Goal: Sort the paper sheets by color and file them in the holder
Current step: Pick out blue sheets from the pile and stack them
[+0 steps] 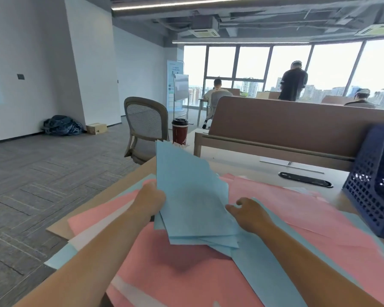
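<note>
At the lower left of the frame a white sheet (93, 235) pokes out from under the spread of pink sheets (182, 269) that covers most of the desk (129, 185). Just right of it, the left hand (151, 200) is clamped on the left edge of a stack of blue sheets (191, 196), fingers curled round it. The stack is lifted off the desk and fanned unevenly, its long axis running from the bottom middle up toward the top middle, where one corner stands in front of a red cup (180, 131).

Right of the stack, the right hand (248, 212) sits at its lower right edge with fingers loosely curled toward the paper. It looks to be touching the edge, but I cannot tell whether it pinches the sheets or only steadies them. Another blue sheet (275, 273) lies flat below this hand, over the pink.

The dark blue mesh holder (372, 185) stands at the far right edge, well apart from the stack and on the right hand's side. So the stack probably has to travel rightward across the pink sheets, and the right hand is the nearer one to guide it in, once the uneven edges are squared
</note>
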